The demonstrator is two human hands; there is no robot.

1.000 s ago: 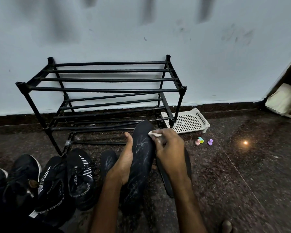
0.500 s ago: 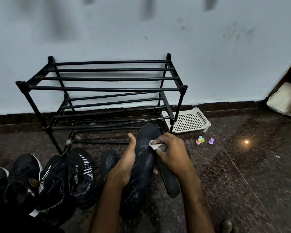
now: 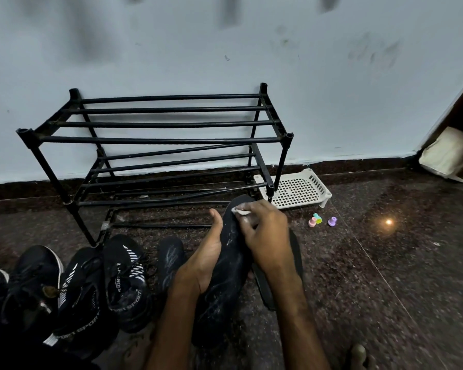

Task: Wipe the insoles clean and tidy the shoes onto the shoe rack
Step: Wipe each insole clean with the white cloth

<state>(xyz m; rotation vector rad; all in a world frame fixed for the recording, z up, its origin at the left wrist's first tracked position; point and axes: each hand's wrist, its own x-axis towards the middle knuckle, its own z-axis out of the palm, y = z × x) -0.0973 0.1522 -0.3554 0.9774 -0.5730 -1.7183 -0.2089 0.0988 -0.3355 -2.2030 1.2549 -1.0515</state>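
Two hands work on one black insole (image 3: 225, 265) in front of the rack (image 3: 155, 141), which stands against the pale wall (image 3: 332, 76) with all its bars bare. The left hand (image 3: 203, 260) grips the insole along its left edge, thumb stretched up toward the rack and fingers hidden behind, so the insole is held up, its toe end pointing at the rack's bottom right corner. The right hand (image 3: 265, 236) is curled around a small white cloth (image 3: 240, 210) and presses it onto the insole's toe end; pale scuff streaks show lower down the insole's surface. A second insole (image 3: 296, 252) lies on the floor (image 3: 385, 263) under the right wrist, mostly hidden by the arm, and a third insole (image 3: 170, 259) lies flat just left of the left hand. Further left of that, close to the rack's front left leg, sit two black shoes with white stripes (image 3: 123, 276), side by side and touching, and two plainer black shoes (image 3: 30, 284) beyond them at the picture's left edge. Right of the rack, touching its right front leg, lies a white perforated tray (image 3: 297, 189), and just in front of the tray stand three small coloured plastic pieces (image 3: 321, 220), apart from the hands.
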